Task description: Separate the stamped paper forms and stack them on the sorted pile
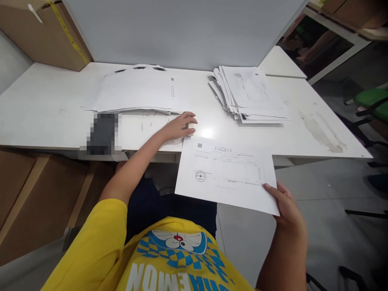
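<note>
My right hand [286, 208] grips the near right corner of a printed sheet [226, 173] with a round stamp, held out over the front edge of the white table [45, 117]. My left hand [181, 126] rests on the table at the sheet's far left corner, fingers curled over a small pale object [191, 126] that I cannot identify. A wide stack of papers [136, 89] lies just behind my left hand. A second fanned pile of printed sheets [248, 95] lies at the back right.
A grey partition [182, 28] closes the table's back. Cardboard boxes stand at the back left [39, 32] and under the table's left side [36, 194]. A blurred dark patch [103, 133] sits at the front edge. A green chair [372, 103] is at the right.
</note>
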Demonstrator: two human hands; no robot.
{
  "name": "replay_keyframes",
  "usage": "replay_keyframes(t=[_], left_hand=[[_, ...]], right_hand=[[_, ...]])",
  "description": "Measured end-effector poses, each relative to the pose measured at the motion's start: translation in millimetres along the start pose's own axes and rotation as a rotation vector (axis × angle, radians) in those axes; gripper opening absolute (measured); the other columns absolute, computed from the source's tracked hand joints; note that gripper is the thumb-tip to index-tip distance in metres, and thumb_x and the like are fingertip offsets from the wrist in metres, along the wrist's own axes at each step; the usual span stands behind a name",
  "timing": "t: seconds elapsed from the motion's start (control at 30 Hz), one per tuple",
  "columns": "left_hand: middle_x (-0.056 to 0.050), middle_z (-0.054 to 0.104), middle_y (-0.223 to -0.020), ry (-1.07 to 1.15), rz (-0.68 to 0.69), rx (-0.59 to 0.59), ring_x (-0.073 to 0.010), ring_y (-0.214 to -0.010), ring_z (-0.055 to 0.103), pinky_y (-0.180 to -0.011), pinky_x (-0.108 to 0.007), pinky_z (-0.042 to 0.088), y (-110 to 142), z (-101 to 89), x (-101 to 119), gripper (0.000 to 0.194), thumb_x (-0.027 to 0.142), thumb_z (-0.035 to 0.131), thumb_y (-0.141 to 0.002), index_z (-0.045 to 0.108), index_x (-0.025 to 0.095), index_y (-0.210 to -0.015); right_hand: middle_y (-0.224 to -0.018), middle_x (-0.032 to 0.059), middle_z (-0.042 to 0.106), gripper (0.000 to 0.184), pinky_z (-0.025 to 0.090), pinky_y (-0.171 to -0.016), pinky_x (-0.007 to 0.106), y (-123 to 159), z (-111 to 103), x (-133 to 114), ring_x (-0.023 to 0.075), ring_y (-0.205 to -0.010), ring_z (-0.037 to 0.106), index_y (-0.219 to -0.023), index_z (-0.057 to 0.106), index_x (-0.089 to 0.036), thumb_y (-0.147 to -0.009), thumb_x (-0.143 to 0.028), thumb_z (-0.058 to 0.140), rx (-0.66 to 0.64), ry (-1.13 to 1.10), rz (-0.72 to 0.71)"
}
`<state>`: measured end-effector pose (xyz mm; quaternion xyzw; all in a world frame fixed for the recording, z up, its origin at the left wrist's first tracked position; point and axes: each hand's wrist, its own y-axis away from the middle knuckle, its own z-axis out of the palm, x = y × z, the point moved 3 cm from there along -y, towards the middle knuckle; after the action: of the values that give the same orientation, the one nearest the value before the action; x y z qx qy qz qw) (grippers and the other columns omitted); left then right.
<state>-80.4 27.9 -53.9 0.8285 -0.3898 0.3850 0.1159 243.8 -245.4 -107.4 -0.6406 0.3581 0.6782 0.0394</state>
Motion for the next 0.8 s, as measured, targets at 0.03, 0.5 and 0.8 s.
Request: replay_keyframes(t=[0.03, 0.5, 0.8], left_hand=[[-0.007, 0.038, -0.153, 0.021, -0.003, -0.009, -0.0322, -0.128, 0.051, -0.107, -0.047, 0.046, -1.2, -0.1, -1.1, 0.040, 0.051, 0.052, -0.091, 0.059, 0.028, -0.122], [-0.004, 0.036, -0.155, 0.084, 0.007, -0.076, -0.0373, -0.149, 0.026, -0.118, -0.056, 0.033, -7.4, -4.4, -11.5, 0.035, 0.044, 0.069, -0.082, 0.063, 0.029, -0.113], [-0.008, 0.035, -0.158, 0.069, -0.012, 0.010, -0.0350, -0.146, 0.034, -0.115, -0.053, 0.037, -1.3, 0.4, -6.8, 0.037, 0.050, 0.056, -0.091, 0.060, 0.028, -0.121]], right_hand=[[-0.100, 0.0092, 0.077, 0.052, 0.065, -0.077, 0.046, -2.0, -1.5, -4.9, 0.0365, -0.094, 0.074, -0.108, 0.072, -0.023, -0.060, -0.040, 0.083, 0.009, 0.001, 0.005], [-0.102, 0.0089, 0.077, 0.053, 0.062, -0.080, 0.049, -27.5, 0.6, -33.2, 0.0364, -0.098, 0.072, -0.110, 0.071, -0.022, -0.061, -0.039, 0.081, -0.020, 0.015, -0.082], [-0.105, 0.0051, 0.074, 0.040, 0.063, -0.080, 0.045, -15.5, -23.6, -63.4, 0.0355, -0.108, 0.068, -0.091, 0.069, -0.029, -0.055, -0.042, 0.081, 0.244, 0.069, -0.284]])
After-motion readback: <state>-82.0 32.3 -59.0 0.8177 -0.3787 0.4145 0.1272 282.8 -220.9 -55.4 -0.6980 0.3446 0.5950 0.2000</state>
